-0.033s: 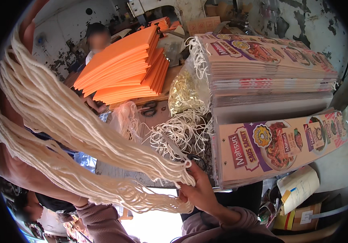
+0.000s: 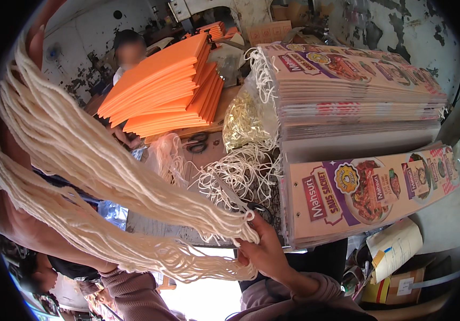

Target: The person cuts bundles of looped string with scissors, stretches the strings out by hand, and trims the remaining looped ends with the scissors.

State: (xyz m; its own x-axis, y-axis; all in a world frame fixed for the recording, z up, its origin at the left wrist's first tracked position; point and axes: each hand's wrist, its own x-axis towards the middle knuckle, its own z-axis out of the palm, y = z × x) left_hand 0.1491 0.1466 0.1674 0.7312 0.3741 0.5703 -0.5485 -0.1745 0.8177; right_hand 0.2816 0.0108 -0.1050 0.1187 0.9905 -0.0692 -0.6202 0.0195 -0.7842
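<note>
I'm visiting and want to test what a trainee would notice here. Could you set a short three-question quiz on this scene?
1. True or false: the right hand pinches the ends of the cream cord bundle.
2. What colour is the stack of flat sheets at the far side of the table? A green, B orange, C blue.
3. What lies loose between the scissors and the printed cardboard stack?

Key: 1 true; 2 B; 3 a tangle of white cords.

Thick bundle of cream cotton cords (image 2: 96, 176), draped diagonally, ends looped
</note>
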